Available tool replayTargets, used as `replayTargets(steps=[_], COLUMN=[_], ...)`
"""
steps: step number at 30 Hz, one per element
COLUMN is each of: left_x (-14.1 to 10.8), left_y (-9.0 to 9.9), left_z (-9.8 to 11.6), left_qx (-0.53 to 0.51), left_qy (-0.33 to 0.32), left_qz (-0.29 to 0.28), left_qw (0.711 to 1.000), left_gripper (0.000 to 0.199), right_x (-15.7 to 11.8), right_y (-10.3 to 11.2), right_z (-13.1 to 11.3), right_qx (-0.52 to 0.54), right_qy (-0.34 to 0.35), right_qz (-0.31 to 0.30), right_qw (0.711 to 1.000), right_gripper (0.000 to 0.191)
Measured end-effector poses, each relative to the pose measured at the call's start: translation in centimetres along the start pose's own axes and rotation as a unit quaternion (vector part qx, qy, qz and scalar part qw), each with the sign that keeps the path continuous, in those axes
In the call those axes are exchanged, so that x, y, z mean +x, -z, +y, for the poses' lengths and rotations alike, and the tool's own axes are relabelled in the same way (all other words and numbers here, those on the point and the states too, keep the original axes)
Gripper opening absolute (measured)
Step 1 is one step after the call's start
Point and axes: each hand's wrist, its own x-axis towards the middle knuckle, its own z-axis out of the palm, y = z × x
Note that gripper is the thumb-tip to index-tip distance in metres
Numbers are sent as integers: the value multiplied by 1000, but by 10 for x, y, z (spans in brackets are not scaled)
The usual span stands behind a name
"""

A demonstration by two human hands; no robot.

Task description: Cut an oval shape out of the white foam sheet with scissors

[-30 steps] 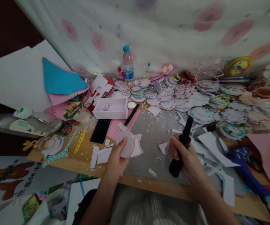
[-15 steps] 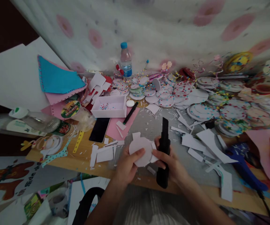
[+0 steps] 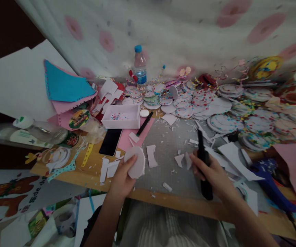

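White disc (image 3: 135,164) and black cutter (image 3: 206,183) in hand over a scrap-strewn mat (image 3: 163,137)

You grip the white disc above the near left part of the grey mat, your left hand (image 3: 122,178) pressing its thumb on the upper face, the other fingers mostly hidden beneath. Your right hand (image 3: 211,168) wraps its fingers around the black cutter, tip toward the far side, well apart from the disc. A blurred pale scrap (image 3: 188,160) shows at your right fingertips; whether they pinch it, you cannot tell from this view. Just right of the disc lies a notched paper piece (image 3: 151,156). On the far left, a white box (image 3: 131,122) holds coloured bits, near a phone (image 3: 110,141) and a marker (image 3: 145,124) on a pink sheet (image 3: 124,140). Dotted round pieces (image 3: 182,106) pile up along the far side and right, with a blue-capped bottle (image 3: 140,67) upright behind them
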Motion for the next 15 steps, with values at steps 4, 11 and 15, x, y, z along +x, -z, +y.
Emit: replayTargets(steps=[4, 11, 15], left_x=[0, -4, -11], left_y=[-20, -38, -43], left_z=[-14, -33, -34], left_qx=[-49, -108, -109], left_qy=[105, 212, 222], left_qz=[-15, -66, -85], left_qw=[993, 969, 965], left_gripper=[10, 31, 33], right_x=[-17, -34, -32], right_y=[-16, -38, -44], right_z=[4, -7, -12], right_qx=[-198, -390, -448], right_qy=[151, 340, 386], right_qz=[-20, -148, -135], right_qw=[968, 843, 795], right_gripper=[21, 19, 25])
